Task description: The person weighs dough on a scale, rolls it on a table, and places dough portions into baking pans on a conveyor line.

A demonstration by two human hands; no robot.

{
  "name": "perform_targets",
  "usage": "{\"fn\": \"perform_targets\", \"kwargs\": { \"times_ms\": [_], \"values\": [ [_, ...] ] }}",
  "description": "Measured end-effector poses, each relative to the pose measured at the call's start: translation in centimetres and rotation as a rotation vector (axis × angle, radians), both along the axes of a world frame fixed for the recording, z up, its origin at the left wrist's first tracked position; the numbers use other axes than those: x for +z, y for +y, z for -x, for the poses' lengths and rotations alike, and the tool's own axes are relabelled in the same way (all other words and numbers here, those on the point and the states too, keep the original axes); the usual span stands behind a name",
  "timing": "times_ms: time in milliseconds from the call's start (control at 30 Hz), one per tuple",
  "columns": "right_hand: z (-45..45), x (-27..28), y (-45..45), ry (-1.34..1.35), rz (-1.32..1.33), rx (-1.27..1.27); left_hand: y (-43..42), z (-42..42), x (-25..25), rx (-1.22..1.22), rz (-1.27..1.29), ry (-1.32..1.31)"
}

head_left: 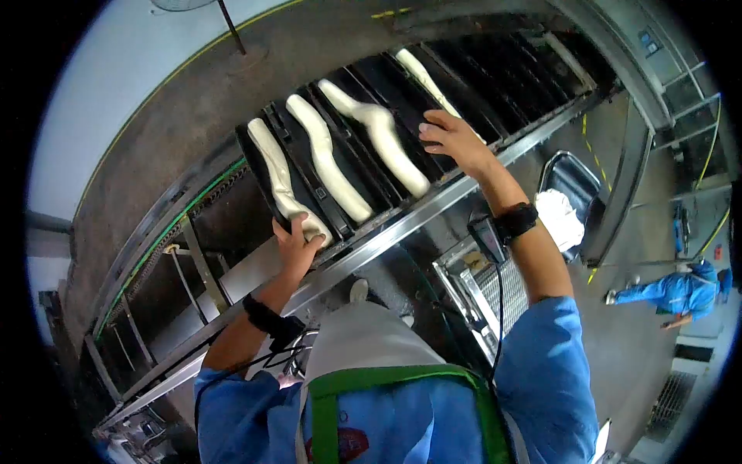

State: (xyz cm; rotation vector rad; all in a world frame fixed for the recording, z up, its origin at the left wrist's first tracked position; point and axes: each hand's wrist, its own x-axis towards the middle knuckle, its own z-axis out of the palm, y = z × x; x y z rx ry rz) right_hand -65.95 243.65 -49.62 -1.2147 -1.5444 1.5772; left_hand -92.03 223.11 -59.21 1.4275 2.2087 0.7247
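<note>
Long rolls of pale dough lie in narrow black trays. At the near end of the leftmost dough roll (272,166), which looks creased and folded over there, my left hand (295,249) has its fingers and thumb round the dough. My right hand (456,141) is held over the trays with its fingers apart and nothing in them. It sits between a bulging dough roll (380,133) and a thinner dough roll (423,77), whose near end it partly hides. Another dough roll (323,147) lies between the leftmost and the bulging one.
A metal rail (386,236) runs along the near side of the black trays (502,85). Right of my body are a black tub (570,172) with white cloth-like material (558,220) and a metal grid (495,298). A person in blue (680,292) is farther off at right.
</note>
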Motion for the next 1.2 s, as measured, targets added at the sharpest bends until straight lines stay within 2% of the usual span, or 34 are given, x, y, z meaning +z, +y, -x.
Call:
{"fn": "perform_targets", "kwargs": {
  "times_ms": [133,233,267,333,400,433,533,600,633,667,700,767,800,833,933,1000,1067,1100,1133,1167,1200],
  "values": [
    [-3.2,-0.9,-2.8,0.034,0.152,0.134,-0.8,1.6,-1.4,-0.003,0.024,-0.039],
    [-8.6,-1.3,-7.0,-0.049,0.218,0.003,-0.7,2.1,-1.6,-0.021,0.090,-0.035],
    [-10.8,-1.7,-8.8,-0.051,0.224,-0.036,-0.5,1.9,-0.4,0.003,0.164,-0.118],
    [-15.2,-3.2,-12.9,-0.133,0.297,-0.159,-0.5,2.9,-2.1,-0.051,0.133,-0.061],
    [-20.1,-5.4,-18.7,-0.054,0.366,-0.333,0.4,5.0,-5.2,-0.192,0.037,-0.345],
    [-22.4,-6.6,-21.7,-0.080,0.415,-0.405,0.7,3.5,-3.0,-0.198,0.041,-0.514],
    [-28.5,-9.7,-30.6,-0.214,0.549,-0.608,0.1,-1.1,3.5,-0.447,0.073,-0.462],
    [-32.2,-13.3,-37.0,-0.256,0.506,-0.752,1.1,1.8,0.1,-0.634,0.044,-0.249],
    [-33.5,-13.7,-39.8,-0.405,0.451,-0.753,1.7,4.5,-2.6,-0.735,-0.026,-0.118],
    [-34.3,-13.9,-42.3,-0.550,0.402,-0.732,2.2,4.3,-3.0,-0.827,-0.095,-0.032],
    [-35.0,-13.7,-44.5,-0.545,0.419,-0.770,2.6,4.1,-3.4,-0.912,-0.173,0.055],
    [-36.1,-13.1,-47.9,-0.705,0.585,-0.910,0.5,-3.7,5.1,-1.116,-0.022,0.159],
    [-37.1,-13.2,-49.5,-0.797,0.595,-0.995,0.8,-4.6,5.5,-1.039,-0.035,0.156],
    [-38.5,-14.5,-52.1,-1.051,0.425,-0.948,1.1,-4.9,5.3,-0.958,-0.035,0.120],
    [-40.0,-13.3,-54.9,-1.209,0.391,-1.133,2.9,-6.0,4.3,-0.702,-0.022,-0.027],
    [-40.1,-11.8,-53.7,-1.403,0.341,-0.951,3.9,-6.6,3.7,-0.581,0.010,-0.146],
    [-40.9,-12.8,-52.5,-1.511,0.297,-0.659,4.1,-7.2,3.3,-0.477,0.039,-0.250],
    [-40.8,-14.4,-52.0,-1.533,0.183,-0.608,3.8,-7.6,3.1,-0.426,0.049,-0.297],
    [-40.3,-13.2,-50.1,-1.499,0.295,-0.513,3.7,-8.1,2.9,-0.382,0.055,-0.321],
    [-41.5,-15.9,-50.1,-1.549,0.216,-0.451,3.2,-8.5,2.4,-0.337,0.053,-0.322],
    [-40.4,-13.4,-48.6,-1.500,0.236,-0.460,2.7,-8.6,2.2,-0.297,0.039,-0.305]
  ]
}}
